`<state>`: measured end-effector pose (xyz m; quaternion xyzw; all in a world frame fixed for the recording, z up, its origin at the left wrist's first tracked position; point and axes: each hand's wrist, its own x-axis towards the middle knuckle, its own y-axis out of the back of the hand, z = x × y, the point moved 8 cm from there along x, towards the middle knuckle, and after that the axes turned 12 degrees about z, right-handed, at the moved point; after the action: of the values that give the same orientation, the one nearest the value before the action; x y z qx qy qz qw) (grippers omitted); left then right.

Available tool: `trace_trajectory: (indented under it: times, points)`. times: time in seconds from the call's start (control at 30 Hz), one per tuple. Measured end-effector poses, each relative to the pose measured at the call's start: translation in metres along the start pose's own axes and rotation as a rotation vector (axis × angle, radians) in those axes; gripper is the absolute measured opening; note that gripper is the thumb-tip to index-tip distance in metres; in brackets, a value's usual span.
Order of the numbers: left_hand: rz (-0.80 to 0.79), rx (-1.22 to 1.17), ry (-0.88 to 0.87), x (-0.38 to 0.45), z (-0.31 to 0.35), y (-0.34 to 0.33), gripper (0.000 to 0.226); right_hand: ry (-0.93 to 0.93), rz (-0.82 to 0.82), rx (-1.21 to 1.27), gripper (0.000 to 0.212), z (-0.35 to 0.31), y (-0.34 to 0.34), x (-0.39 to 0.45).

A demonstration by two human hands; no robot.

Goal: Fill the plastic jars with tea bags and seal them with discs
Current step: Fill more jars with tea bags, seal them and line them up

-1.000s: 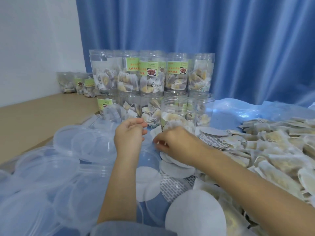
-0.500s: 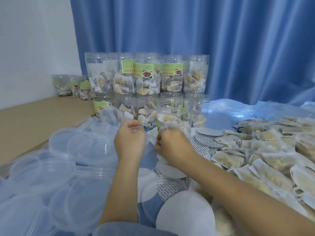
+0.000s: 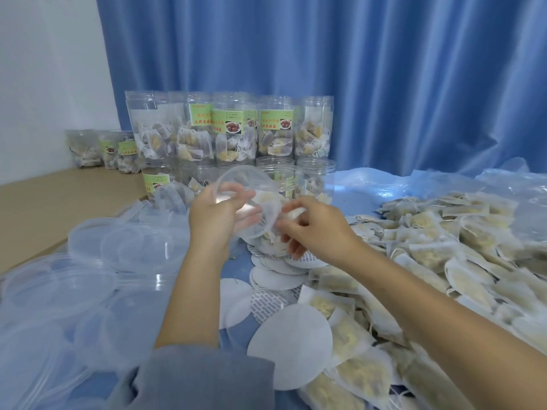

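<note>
A blue-covered surface (image 3: 236, 329), kind unclear, runs back to a pleated blue curtain (image 3: 384, 84); white wall (image 3: 44, 69) at left, w/ a tan wooden ledge (image 3: 59, 196) below it. At the surface's far edge, plastic jars (image 3: 228, 128) of tea bags stand stacked in 2 tiers, green labels facing front. More small jars (image 3: 103, 149) sit on the ledge by the wall. Clear lids (image 3: 118, 247) pile along the left edge; loose tea bags (image 3: 444, 247) heap across the right side. White discs (image 3: 291, 347) lie scattered mid-surface, near the front. Left hand (image 3: 219, 217) holds up a clear lid (image 3: 245, 202), fingers curled round its rim. Right hand (image 3: 313, 229) is just beside it, fingers bent at the lid's edge; whether they grasp anything, cannot tell. An open jar (image 3: 284, 179) stands behind both hands.
</note>
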<state>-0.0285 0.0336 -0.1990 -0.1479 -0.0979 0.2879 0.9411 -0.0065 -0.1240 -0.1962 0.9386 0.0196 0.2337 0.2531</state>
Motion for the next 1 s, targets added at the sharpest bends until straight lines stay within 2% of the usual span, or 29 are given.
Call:
trace_trajectory:
  times: [0.07,0.17,0.3,0.4,0.6,0.77,0.83,0.93,1.0]
  points:
    - [0.042,0.103,-0.016,-0.002,0.005,-0.001,0.017,-0.002,-0.118,-0.115,0.007,0.006,-0.004,-0.011]
    - [0.037,0.198,0.013,-0.014,0.007,-0.004,0.015,0.038,-0.240,-0.246,0.024,0.008,-0.010,-0.029]
    - [0.001,0.203,0.039,-0.040,0.014,0.003,0.020,0.114,-0.319,-0.436,0.028,-0.001,-0.011,-0.050]
    - [0.011,0.223,0.017,-0.055,0.018,0.015,0.026,0.097,-0.338,-0.583,0.032,-0.005,-0.004,-0.063]
    - [0.026,0.236,0.023,-0.079,0.012,0.026,0.020,0.048,-0.411,-0.726,0.061,0.003,0.005,-0.083]
    - [0.043,0.204,0.031,-0.089,0.001,0.029,0.014,0.009,-0.328,-0.596,0.067,0.016,0.003,-0.084]
    - [0.063,0.158,0.040,-0.089,-0.004,0.032,0.014,-0.029,-0.219,-0.426,0.053,0.017,0.012,-0.080]
    - [0.146,0.049,0.055,-0.086,-0.010,0.040,0.016,-0.087,0.007,-0.175,0.016,0.018,0.035,-0.071]
    - [0.217,-0.020,0.053,-0.081,-0.014,0.044,0.017,-0.078,0.155,-0.039,0.013,0.016,0.050,-0.066]
